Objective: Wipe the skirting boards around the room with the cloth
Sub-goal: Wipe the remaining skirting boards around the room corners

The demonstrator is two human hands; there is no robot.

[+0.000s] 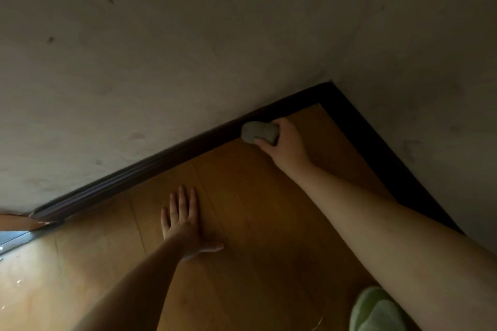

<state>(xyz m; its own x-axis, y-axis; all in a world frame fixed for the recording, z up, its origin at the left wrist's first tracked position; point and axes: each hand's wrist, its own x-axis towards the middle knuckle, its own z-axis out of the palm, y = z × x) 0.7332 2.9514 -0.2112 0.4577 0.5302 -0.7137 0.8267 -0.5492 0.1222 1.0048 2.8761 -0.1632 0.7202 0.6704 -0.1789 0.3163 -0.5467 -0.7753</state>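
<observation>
A pale wall rises beyond both hands above the dark skirting board, against which the right hand grips and presses a bunched grey cloth, while nearer, the left hand lies flat, fingers spread, on the wooden floor.

Dim corner of a home room, wood-plank floor, dark skirting board, scuffed plaster walls

Dim, soft-focus room corner, daylight glare from lower left, wide-angle tilt.
</observation>
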